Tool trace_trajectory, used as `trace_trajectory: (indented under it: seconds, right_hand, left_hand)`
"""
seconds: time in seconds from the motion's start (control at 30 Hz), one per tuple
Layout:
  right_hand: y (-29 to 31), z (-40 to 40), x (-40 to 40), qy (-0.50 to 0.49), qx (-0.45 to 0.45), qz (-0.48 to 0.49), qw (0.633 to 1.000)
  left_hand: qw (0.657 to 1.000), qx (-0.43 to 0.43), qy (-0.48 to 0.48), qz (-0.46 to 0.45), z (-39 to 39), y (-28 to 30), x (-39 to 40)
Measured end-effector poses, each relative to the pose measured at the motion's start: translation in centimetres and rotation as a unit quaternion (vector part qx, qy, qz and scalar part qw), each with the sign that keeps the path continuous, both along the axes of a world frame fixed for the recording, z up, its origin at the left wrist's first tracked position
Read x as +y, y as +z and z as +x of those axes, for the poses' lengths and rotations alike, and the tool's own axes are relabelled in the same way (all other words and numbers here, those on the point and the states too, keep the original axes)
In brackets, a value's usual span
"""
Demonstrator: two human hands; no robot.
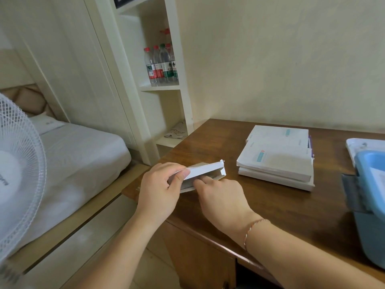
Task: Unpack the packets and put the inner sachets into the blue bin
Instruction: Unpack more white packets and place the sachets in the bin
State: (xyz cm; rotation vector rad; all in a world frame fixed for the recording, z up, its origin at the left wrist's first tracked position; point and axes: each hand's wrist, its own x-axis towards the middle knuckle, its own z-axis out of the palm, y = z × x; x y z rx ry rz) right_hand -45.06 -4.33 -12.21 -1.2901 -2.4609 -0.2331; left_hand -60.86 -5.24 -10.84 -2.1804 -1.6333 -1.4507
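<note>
While the left hand (158, 190) pinches an open packet (205, 171) at the bench (291, 205) edge, right hand (218, 192) fingers reach inside; grip hidden. Bin (373, 184) far right.

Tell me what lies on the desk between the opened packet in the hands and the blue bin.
In the head view, a stack of white packets lies on the wooden desk between the opened packet and the blue bin.
</note>
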Motion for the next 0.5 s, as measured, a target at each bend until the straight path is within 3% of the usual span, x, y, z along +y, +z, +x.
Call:
trace_trajectory:
  seconds: [0.23, 0.5]
  right_hand:
    - [-0.9, 2.2, -0.8, 0.046, 0.036, 0.072, 0.996]
    - [-1.9, 5.8, -3.1, 0.106, 0.036, 0.134, 0.985]
  left_hand:
    - [0.999, 0.024, 0.007, -0.036, -0.2, -0.6, 0.2]
    - [0.99, 0.034, -0.019, -0.139, 0.2, -1.0, 0.5]
